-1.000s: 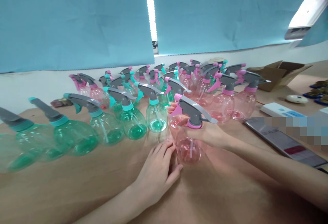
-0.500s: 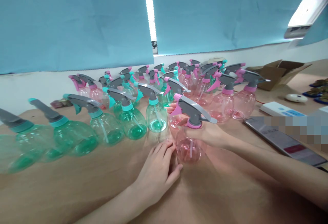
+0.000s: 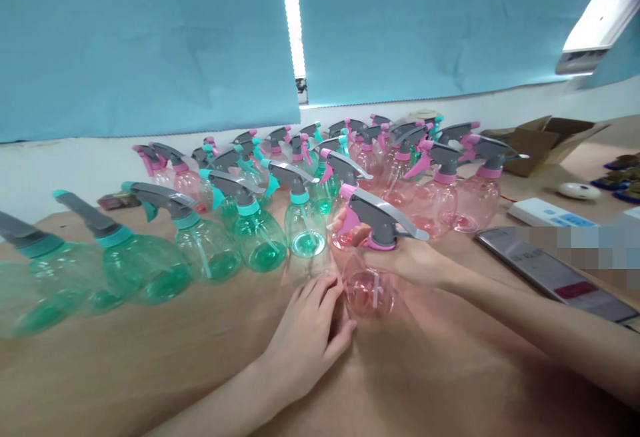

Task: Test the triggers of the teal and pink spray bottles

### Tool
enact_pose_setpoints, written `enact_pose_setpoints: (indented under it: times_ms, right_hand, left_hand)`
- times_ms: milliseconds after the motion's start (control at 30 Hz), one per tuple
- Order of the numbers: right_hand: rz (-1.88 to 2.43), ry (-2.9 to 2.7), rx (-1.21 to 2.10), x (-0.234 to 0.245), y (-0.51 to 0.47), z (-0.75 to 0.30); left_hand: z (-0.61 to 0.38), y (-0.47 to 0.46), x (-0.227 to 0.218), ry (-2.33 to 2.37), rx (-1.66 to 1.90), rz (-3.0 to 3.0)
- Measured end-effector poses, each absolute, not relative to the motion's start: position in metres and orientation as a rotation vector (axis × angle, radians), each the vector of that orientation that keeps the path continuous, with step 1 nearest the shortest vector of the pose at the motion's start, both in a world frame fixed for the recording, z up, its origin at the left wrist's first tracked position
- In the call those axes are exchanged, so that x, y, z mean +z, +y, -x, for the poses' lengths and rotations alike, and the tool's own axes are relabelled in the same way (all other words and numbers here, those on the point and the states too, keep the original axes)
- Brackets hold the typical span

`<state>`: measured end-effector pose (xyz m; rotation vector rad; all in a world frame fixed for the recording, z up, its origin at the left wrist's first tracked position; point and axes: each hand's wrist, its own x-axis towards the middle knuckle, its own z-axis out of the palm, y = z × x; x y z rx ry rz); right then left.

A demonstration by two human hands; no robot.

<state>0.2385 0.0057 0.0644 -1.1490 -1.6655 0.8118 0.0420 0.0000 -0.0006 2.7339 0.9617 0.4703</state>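
Note:
My right hand is closed around the neck of a pink spray bottle with a grey head and pink trigger, which stands on the brown table in front of me. My left hand lies flat on the table just left of that bottle, fingers stretched out, its fingertips near the bottle's base. A row of green spray bottles with teal triggers runs off to the left. More pink spray bottles crowd behind and to the right.
A flat dark device and a white remote-like box lie to the right. An open cardboard box sits at the back right. Blue blinds hang behind the table.
The pink bottle in my right hand has tipped slightly, its head shifting a little up and right. My left hand has stayed where it was.

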Motion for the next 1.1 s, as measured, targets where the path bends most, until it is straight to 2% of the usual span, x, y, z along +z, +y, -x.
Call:
enact_pose_setpoints:
  times_ms: [200, 1100]
  right_hand:
    - [1.043, -1.691, 0.726, 0.0631, 0.0059, -0.2390]
    - [1.169, -1.637, 0.842, 0.0648, 0.0024, -0.2372]
  left_hand:
    - [-0.0420, 0.0003, -0.0012, 0.959, 0.466, -2.742]
    - [-0.0398, 0.0007, -0.0045, 0.966, 0.454, -2.767]
